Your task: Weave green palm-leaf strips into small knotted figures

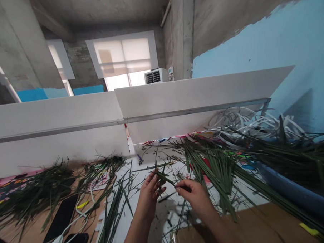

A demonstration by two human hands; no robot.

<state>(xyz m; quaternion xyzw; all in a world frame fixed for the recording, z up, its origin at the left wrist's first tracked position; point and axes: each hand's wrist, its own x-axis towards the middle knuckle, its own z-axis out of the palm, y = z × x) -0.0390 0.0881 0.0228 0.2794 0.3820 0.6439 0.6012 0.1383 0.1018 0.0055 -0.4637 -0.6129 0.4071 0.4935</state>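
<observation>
My left hand (149, 187) is closed around a small piece woven from green leaf strips (163, 176), held above the white table. Long strip ends stick out of the weave, one upward and others sideways. My right hand (192, 192) pinches the end of one strip on the right side of the piece, thumb against fingers. The strip runs between both hands. Part of the weave is hidden behind my left fingers. Beneath the hands, the white tabletop (160, 211) is strewn with dark leaf scraps.
Green leaf strips (216, 170) lie in a bundle to the right, near a blue basin (285, 184) heaped with leaves. Coiled white strapping (239, 121) is behind. On the left are a leaf heap (40, 191), a black phone (62, 217) and a white cable (78, 218). White partitions (179, 100) stand ahead.
</observation>
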